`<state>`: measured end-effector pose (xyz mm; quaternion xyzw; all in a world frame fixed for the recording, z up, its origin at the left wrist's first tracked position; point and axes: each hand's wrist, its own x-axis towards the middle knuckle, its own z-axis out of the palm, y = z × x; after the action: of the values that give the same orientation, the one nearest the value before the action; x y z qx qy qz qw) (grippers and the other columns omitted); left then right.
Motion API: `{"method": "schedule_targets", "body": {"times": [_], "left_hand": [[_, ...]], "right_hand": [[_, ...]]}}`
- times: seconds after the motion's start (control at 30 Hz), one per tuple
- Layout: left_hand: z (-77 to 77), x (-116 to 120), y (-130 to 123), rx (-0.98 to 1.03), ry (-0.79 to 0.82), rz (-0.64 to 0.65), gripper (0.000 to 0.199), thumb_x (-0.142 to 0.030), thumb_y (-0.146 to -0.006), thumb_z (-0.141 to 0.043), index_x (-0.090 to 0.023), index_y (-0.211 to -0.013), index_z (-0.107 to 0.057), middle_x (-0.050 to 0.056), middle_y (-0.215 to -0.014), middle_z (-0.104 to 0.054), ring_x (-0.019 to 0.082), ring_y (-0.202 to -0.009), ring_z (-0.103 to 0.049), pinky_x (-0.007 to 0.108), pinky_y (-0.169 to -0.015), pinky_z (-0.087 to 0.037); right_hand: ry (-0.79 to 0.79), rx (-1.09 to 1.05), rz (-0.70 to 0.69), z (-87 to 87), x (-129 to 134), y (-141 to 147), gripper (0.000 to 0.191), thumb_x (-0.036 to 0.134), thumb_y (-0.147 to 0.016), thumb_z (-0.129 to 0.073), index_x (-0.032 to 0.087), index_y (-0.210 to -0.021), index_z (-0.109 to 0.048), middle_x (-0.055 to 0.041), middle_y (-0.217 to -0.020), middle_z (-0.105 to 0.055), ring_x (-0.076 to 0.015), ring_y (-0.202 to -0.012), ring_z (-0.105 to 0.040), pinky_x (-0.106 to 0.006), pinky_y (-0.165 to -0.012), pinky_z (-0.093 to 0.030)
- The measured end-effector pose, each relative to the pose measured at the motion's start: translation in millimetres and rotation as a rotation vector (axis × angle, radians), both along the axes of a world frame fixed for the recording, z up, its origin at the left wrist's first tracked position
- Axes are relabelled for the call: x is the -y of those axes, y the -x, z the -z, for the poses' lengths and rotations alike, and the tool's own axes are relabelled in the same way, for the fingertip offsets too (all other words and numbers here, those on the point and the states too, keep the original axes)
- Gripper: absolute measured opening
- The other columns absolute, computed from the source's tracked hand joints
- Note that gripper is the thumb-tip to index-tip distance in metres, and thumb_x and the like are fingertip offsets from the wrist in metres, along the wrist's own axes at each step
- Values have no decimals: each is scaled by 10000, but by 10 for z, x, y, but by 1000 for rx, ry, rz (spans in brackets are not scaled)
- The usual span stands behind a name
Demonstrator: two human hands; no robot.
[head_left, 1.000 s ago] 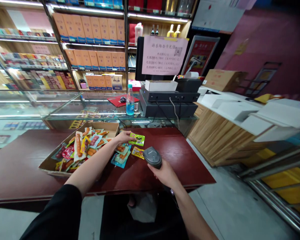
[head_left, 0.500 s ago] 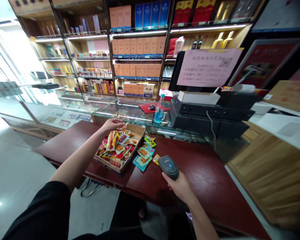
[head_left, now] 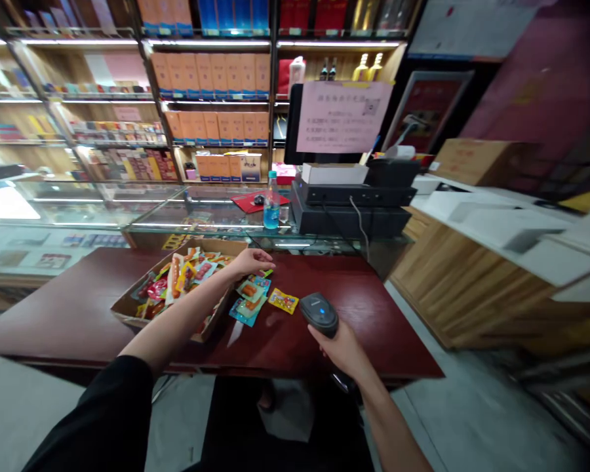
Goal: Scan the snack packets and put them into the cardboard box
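My right hand (head_left: pixel 343 351) is closed around a dark barcode scanner (head_left: pixel 319 314) with a blue light, held over the red-brown table. My left hand (head_left: pixel 250 262) hovers at the right edge of a cardboard box (head_left: pixel 128 319) full of small snack packets. Its fingers are bent downward above a green packet (head_left: pixel 266 272); whether they grip anything is hidden. Below that hand lie blue and pale green packets (head_left: pixel 250 303), overlapping on the table. A yellow packet (head_left: pixel 284 301) lies flat between them and the scanner.
Behind the table (head_left: pixel 373 288) runs a glass counter (head_left: pixel 152 213) with a blue-capped bottle (head_left: pixel 271 203), a mouse on a red sheet, and a monitor (head_left: pixel 295 124) above dark machines. White boxes stand at the right. Shelves line the wall.
My left hand has moved right, from over the box to above the loose packets. The view has turned right. The scanner remains in my right hand, and the yellow packet shows more fully.
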<state>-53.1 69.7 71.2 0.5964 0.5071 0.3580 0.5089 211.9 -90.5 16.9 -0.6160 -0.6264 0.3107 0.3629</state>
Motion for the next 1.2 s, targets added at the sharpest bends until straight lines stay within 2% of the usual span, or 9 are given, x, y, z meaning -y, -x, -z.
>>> {"method": "schedule_targets", "body": {"times": [0.13,0.3,0.4,0.47,0.6,0.67,0.8,1.0,1.2], "left_hand": [[322,-116,-385,-214,-101,157,410,-372,-508,-852,-155,-821,-700,12,-700,-663,120,-598,-586,218,-544,-455],[669,-111,-462,-484,-277,367,400,-335,-488,-832,-200,-853,-742,11,-788,-711,154,-709,-630,213,-644,-447],[730,-44,-445,-556,-357,501,420,-299,-495,-823,-220,-901,-751,31,-896,-727,191,-822,-647,226,-743,-451],[722,-5,-449,-609,-425,545,427,-299,-522,-810,-217,-937,-750,52,-945,-720,214,-879,-645,239,-792,-444],[691,19,-470,-698,-437,528,477,-273,-546,-790,-210,-1015,-735,79,-981,-713,228,-888,-647,244,-784,-445],[682,4,-466,-701,-376,500,430,-269,-535,-795,-202,-956,-745,65,-896,-724,220,-820,-650,240,-733,-450],[646,-49,-450,-540,-164,438,236,-334,-591,-777,-177,-760,-730,0,-636,-672,160,-628,-620,211,-596,-437],[513,-39,-507,-5,163,228,461,-365,-488,-882,-152,-800,-618,28,-775,-701,140,-672,-650,226,-595,-498],[474,-30,-520,123,288,188,526,-335,-447,-912,-157,-835,-606,21,-781,-696,167,-725,-675,277,-637,-550]], "right_hand": [[9,2,63,-20,119,-116,346,414,-763,-650,156,-988,-700,-77,-703,-739,-264,-743,-728,-309,-616,-551],[34,19,94,-30,198,-178,328,388,-764,-660,159,-995,-704,-79,-704,-734,-274,-779,-730,-312,-642,-556],[34,12,94,-27,207,-176,321,378,-765,-664,155,-991,-710,-89,-718,-737,-274,-773,-728,-311,-638,-553],[30,8,90,-20,203,-163,325,379,-763,-666,156,-995,-711,-90,-733,-741,-272,-767,-727,-310,-632,-551],[41,13,91,0,190,-132,331,383,-763,-662,172,-1014,-704,-73,-748,-746,-264,-770,-728,-309,-627,-551],[46,16,90,7,185,-120,334,383,-764,-660,172,-1019,-702,-72,-746,-746,-263,-775,-728,-308,-627,-551],[47,16,77,2,182,-90,335,382,-766,-660,165,-1017,-704,-73,-728,-743,-259,-753,-727,-303,-620,-545],[54,3,-4,-4,180,6,327,371,-787,-646,160,-1031,-700,-52,-679,-733,-226,-648,-705,-283,-589,-524],[55,7,-42,0,168,65,300,356,-806,-634,158,-1024,-696,-41,-629,-714,-214,-600,-688,-267,-565,-504]]}}
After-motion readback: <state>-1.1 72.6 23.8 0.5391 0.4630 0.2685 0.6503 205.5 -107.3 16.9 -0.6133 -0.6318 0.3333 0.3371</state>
